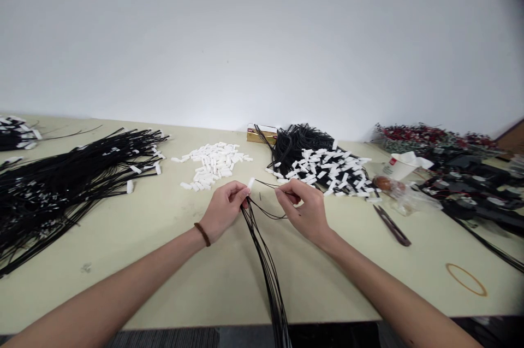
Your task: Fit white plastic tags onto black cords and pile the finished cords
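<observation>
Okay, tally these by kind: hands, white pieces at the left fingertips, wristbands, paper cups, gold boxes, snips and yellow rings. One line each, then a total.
Hands: 2 (left hand, right hand)
White piece: 1
Brown wristband: 1
Paper cup: 1
Gold box: 1
Snips: 1
Yellow ring: 1
Total: 8

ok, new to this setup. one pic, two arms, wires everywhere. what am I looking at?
No machine here: these are a person's bare hands, seen from a camera worn on their head, facing forward and down. The left hand holds a small white piece, with black wires hanging below it past the table edge. The right hand seems to pinch a thin wire. Around them lie loose white pieces, black cables on the left, a white-tipped bundle, dark snips and a paper cup.
</observation>
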Demonstrator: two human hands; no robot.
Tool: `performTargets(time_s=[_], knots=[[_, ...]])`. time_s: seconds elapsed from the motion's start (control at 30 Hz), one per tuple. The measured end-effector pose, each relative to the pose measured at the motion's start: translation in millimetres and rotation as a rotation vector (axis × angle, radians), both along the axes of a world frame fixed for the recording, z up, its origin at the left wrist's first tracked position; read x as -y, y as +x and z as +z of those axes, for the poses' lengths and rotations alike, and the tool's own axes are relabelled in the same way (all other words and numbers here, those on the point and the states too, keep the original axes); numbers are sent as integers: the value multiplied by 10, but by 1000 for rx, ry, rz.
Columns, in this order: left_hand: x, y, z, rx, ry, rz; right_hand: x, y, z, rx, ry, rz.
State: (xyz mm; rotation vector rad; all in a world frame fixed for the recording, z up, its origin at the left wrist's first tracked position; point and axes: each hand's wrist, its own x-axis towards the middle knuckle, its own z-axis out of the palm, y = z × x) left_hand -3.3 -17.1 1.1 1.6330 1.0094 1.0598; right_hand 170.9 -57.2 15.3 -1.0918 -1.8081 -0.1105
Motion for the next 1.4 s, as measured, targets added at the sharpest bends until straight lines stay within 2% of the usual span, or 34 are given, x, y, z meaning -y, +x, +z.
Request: performTargets(time_s=[0.23,0.5,0.57,0.7,0.77,0.87,0.97,1.07,1.2,1.27,1.4], knots=[[37,12,24,-36,11,-66,-57,42,-21,179,59,-26],[63,15,5,-79,13,-176,-85,60,-17,225,14,173],[66,15,1,-83,6,-198,-81,65,9,205,-39,238],[76,23,5,-58,-18,-235,-53,66,62,94,-261,331],[81,27,11,-45,-35,-244,-41,68,76,43,-345,349],[89,33,16,-24,-56,-251,-36,71,84,27,-386,347],[97,40,15,-7,-85,-253,-45,63,65,84,-338,331],[93,48,5,19,-137,-239,-65,44,6,169,-209,263],[57,47,-19,85,-192,-178,-84,27,-70,282,24,-33],[27,41,-40,125,-209,-138,-70,22,-78,357,124,-121],[-20,22,-96,217,-250,-125,-16,-6,-70,481,246,0]])
